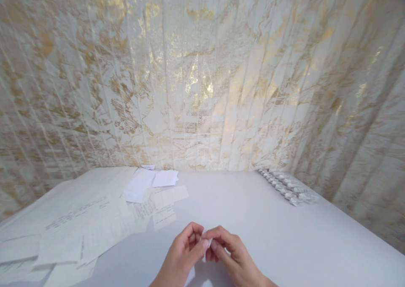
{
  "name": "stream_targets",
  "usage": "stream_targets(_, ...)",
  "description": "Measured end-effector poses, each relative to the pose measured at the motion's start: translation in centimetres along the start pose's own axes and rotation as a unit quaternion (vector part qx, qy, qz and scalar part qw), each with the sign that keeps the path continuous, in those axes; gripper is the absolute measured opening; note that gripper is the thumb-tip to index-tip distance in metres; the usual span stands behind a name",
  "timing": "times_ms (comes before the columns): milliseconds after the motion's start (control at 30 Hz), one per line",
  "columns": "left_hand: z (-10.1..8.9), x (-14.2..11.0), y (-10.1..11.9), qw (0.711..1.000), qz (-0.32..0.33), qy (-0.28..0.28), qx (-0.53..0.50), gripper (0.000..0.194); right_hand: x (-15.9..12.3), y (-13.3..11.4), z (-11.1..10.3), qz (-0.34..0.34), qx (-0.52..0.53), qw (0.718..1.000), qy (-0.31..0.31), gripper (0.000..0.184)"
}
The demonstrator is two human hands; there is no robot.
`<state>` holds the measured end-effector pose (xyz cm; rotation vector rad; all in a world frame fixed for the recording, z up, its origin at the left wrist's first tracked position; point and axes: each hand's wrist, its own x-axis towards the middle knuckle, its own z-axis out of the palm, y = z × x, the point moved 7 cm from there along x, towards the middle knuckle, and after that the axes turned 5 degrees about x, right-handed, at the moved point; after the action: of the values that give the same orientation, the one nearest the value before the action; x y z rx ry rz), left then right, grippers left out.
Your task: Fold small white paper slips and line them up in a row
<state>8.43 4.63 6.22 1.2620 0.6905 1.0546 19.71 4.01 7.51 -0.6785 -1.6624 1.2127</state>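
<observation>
Both my hands meet low in the middle of the view, just above the white table (278, 240). Pinched between their fingertips is a small white piece (206, 239), perhaps paper, mostly covered by the fingers. My left hand (186, 251) grips it with thumb and forefinger, the other fingers curled behind. From the other side, the thumb and forefinger of my right hand (229, 249) close on the same piece. How it is folded or shaped cannot be made out.
Printed sheets (91, 219) spread in overlapping layers over the left of the table. Blank white slips (141, 185) lie at their far edge. Rows of small silvery wrapped pieces (283, 185) sit at the back right. A patterned gold-and-white curtain (202, 76) hangs behind the table.
</observation>
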Motion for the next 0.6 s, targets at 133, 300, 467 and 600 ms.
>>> stream_targets(133, -1.0, 0.3, 0.0, 0.998, 0.006, 0.043, 0.046, 0.045, 0.1, 0.0, -1.0, 0.010, -0.001, 0.999, 0.039, 0.043)
stream_targets(300, -1.3, 0.3, -0.6, 0.991, -0.011, 0.034, 0.129, 0.049, 0.3, 1.1, -1.3, 0.039, -0.022, 0.996, 0.074, 0.045)
stream_targets(467, -0.9, -0.2, 0.0, 0.984, 0.001, 0.046, 0.174, 0.046, 0.2, 1.0, -1.5, 0.051, -0.012, 0.992, 0.114, 0.047)
stream_targets(600, -0.4, -0.7, 0.8, 0.971, -0.005, 0.044, 0.236, 0.042, 0.1, 0.9, -1.5, 0.056, 0.020, 0.990, 0.128, 0.046)
